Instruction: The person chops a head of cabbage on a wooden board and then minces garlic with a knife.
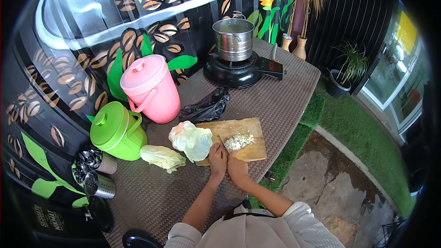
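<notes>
A wooden cutting board (255,126) lies on the grey table, with a small pile of chopped cabbage (239,141) on it. A cabbage head (190,141) rests on the board's left end. My left hand (217,158) and my right hand (237,167) are close together at the board's near edge, next to the chopped pile. A knife blade (223,141) shows between the cabbage head and the pile, and it seems to be in my right hand. My left hand's fingers are curled beside the cabbage; whether they hold anything is hidden.
A cabbage piece (161,157) lies left of the board. Behind stand a pink lidded bucket (150,88), a green lidded bucket (117,131), a black plastic bag (206,107) and a steel pot (233,39) on a black stove (234,73). Steel cups (98,184) stand at the left.
</notes>
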{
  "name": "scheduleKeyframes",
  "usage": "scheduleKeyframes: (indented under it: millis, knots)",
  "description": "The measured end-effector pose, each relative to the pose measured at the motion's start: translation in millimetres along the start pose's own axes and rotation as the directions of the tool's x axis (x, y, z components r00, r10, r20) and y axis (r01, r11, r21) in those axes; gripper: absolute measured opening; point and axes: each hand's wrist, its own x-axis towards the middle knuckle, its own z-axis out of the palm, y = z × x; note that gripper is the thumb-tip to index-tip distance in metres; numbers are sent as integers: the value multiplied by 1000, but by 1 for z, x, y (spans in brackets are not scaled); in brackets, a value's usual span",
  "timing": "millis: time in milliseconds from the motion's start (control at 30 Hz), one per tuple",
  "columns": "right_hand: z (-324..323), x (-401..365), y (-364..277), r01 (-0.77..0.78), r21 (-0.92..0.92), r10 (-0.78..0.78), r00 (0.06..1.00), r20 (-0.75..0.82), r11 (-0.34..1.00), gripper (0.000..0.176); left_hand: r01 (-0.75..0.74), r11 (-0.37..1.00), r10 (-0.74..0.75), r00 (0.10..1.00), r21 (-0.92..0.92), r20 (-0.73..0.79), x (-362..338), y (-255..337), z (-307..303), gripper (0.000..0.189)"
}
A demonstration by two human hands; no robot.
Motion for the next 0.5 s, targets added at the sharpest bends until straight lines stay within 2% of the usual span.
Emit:
scheduleKeyframes:
  millis: [133, 200, 300, 367, 433, 500]
  knots:
    - [-2, 12, 0, -2, 64, 3, 1000, -14, 998, 17, 27, 1000, -27, 1000, -15, 15, -3, 1, -3, 19]
    - [-12, 18, 4, 113, 57, -110, 993, -52, 992, 16, 43, 996, -43, 999, -84, 1, -2, 2, -2, 19]
    - [-22, -3, 2, 46, 124, -44, 999, -20, 991, 20, -8, 998, 9, 1000, -63, 14, -2, -2, -3, 17]
    - [1, -3, 11, 60, 60, -57, 997, -46, 996, 21, -7, 999, 7, 1000, -32, 8, -3, -4, 1, 16]
    - [-5, -1, 18, 80, 0, -80, 994, -69, 997, 22, -4, 1000, 4, 1000, 8, -2, -3, -3, 1, 16]
    - [-19, 6, 33, 164, 29, -165, 986, 34, 986, 23, -18, 1000, 18, 1000, -2, -2, -3, -1, 0, 14]
